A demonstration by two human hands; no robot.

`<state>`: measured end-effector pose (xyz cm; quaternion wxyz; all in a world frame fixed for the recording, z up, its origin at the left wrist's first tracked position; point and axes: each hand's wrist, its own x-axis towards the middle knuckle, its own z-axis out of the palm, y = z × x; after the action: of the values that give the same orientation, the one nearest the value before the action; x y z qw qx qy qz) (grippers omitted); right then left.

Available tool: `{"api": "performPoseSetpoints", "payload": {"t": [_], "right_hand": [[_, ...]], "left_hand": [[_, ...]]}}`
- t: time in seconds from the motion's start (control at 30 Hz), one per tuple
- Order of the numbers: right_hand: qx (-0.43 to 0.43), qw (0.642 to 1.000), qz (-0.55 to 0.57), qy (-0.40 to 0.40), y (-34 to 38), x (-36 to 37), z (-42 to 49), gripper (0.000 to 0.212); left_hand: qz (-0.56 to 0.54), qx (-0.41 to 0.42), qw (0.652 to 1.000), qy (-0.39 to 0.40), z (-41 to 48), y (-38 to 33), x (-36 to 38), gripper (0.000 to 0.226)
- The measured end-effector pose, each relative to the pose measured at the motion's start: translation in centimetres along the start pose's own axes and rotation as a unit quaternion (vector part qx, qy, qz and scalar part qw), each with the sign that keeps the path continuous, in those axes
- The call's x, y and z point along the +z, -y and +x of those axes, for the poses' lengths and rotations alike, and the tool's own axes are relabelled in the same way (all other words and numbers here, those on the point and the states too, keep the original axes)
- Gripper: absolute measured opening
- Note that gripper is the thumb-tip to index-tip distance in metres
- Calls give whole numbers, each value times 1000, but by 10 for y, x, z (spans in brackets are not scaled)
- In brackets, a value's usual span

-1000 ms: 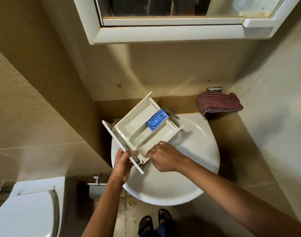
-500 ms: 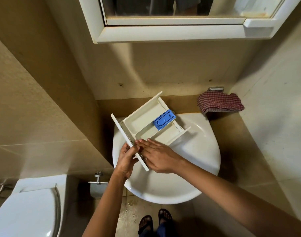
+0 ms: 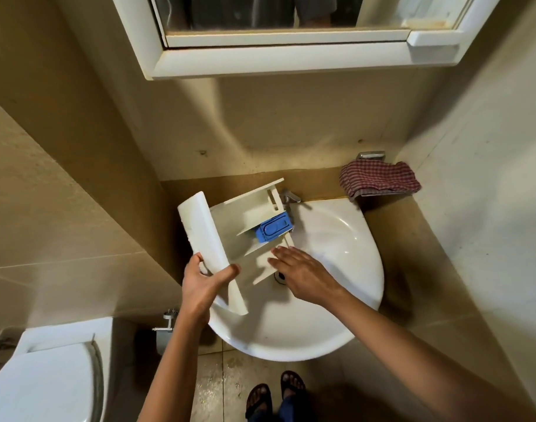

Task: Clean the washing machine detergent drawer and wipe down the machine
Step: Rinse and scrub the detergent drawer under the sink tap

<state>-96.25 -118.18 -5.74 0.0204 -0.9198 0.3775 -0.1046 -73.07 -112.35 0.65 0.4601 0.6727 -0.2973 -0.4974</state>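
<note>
Over the basin [image 3: 346,248], the detergent drawer [image 3: 239,214] had swung up since a second before. Then it lay with its compartments open to me. Now it stood tipped, its front panel [image 3: 204,236] turned toward the camera and the blue insert [image 3: 274,229] facing sideways, just under the tap [image 3: 288,197].

Of my two hands, the left hand [image 3: 204,284] gripped the lower end of that panel, thumb across its face and fingers behind. The right hand [image 3: 303,272], which had been curled at a compartment, lay flat with its fingers straight against the drawer's near wall, holding nothing.

I judged this a turn to drain the drawer or reach another face, so the cleaning was midway at best. I saw no water running. A checked cloth [image 3: 379,179] sat on the ledge by the wall, well apart from both hands. The machine itself was out of view, its wipe-down yet to come.
</note>
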Motion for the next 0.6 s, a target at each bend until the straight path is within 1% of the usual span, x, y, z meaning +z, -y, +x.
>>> {"api": "performPoseSetpoints", "payload": {"t": [0.07,0.13,0.2,0.27,0.3,0.33,0.37,0.4,0.43,0.47,0.5,0.53,0.57,0.6], "right_hand": [[23,999,47,-16,0,2,-8,46],[11,996,90,-25,3,5,-14,44],[22,991,134,-21,4,10,-19,44],[83,979,188,-2,2,17,-24,46],[123,967,221,9,0,21,-27,46],[170,951,258,15,-2,24,-29,45],[228,927,298,18,-5,26,-28,44],[291,894,339,15,-7,27,-26,42],[354,855,379,6,-10,28,-22,38],[411,811,416,-6,-13,28,-17,34],[463,759,458,-21,-17,27,-11,30],[504,695,511,-39,-23,25,-4,26],[532,621,573,-57,-29,24,3,22],[544,549,631,-68,-34,22,11,19]], "left_hand": [[33,-14,999,-31,-3,-7,-2,79],[69,-28,996,-55,-11,-17,2,79],[156,-54,983,-80,-19,-25,12,89],[242,-93,960,-105,-22,-27,23,99],[269,-105,950,-117,-24,-28,29,101],[284,-111,944,-124,-24,-28,34,102],[295,-114,940,-131,-25,-29,40,101],[303,-112,937,-137,-27,-30,45,99],[307,-109,935,-142,-27,-30,48,97],[308,-107,934,-147,-28,-31,51,96],[301,-107,936,-150,-28,-28,52,96],[288,-103,940,-151,-26,-26,53,96],[271,-101,945,-151,-26,-22,54,98],[254,-101,950,-150,-26,-17,54,101]]}}
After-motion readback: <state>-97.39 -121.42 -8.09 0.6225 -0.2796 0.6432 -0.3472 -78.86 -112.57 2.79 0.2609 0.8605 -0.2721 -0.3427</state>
